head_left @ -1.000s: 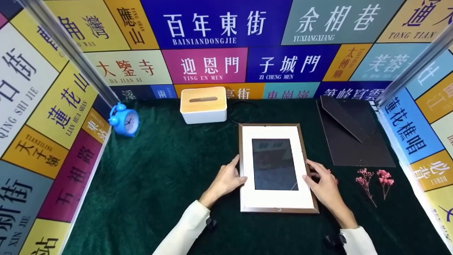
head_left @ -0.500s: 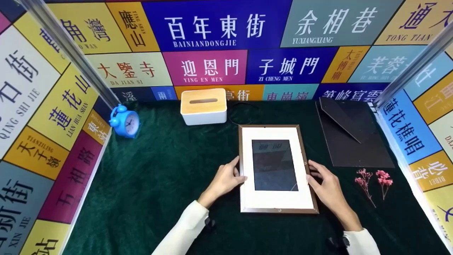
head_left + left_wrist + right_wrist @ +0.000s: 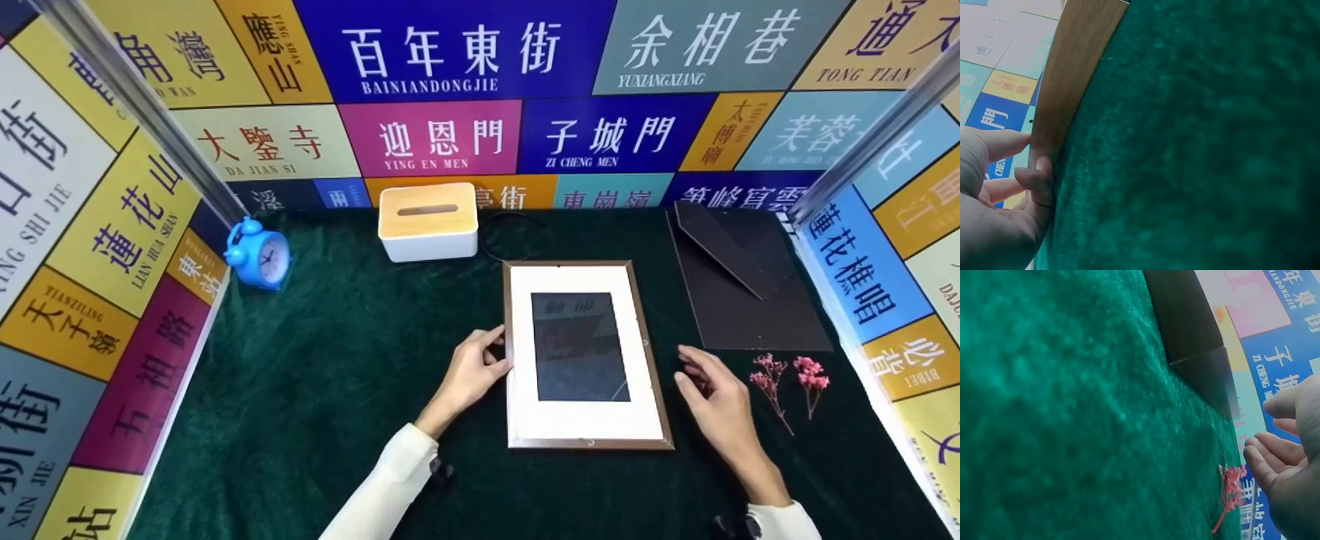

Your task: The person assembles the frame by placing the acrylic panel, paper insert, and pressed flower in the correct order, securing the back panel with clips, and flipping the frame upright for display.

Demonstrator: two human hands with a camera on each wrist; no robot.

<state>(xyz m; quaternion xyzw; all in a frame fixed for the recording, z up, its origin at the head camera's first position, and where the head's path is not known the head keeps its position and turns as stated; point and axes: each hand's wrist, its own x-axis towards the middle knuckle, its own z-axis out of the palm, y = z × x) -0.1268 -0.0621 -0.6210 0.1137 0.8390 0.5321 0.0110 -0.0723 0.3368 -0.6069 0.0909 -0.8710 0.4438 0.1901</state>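
Observation:
A picture frame (image 3: 577,422) with a brown wood-look border lies on the green cloth in the head view. Its white mat surrounds a dark, reflective rectangle. My left hand (image 3: 471,372) is at the frame's left side, fingertips right at the edge, fingers loosely bent. In the left wrist view, the fingertips (image 3: 1026,140) meet the frame's wooden side (image 3: 1069,73). My right hand (image 3: 718,397) hovers apart from the right side, fingers relaxed, holding nothing. In the right wrist view a gap separates that hand (image 3: 1292,455) from the frame's corner (image 3: 1202,374).
Right of the frame lies a black backing board (image 3: 772,319) with a stand flap. Pink dried flowers (image 3: 810,375) are near my right hand. A tissue box (image 3: 429,246) and a blue alarm clock (image 3: 261,255) stand at the back. Printed panels wall the green cloth (image 3: 337,360).
My right hand has let go of the frame's right side and moved to the right. My left thumb has slid off the mat to the left edge. The frame stays in place.

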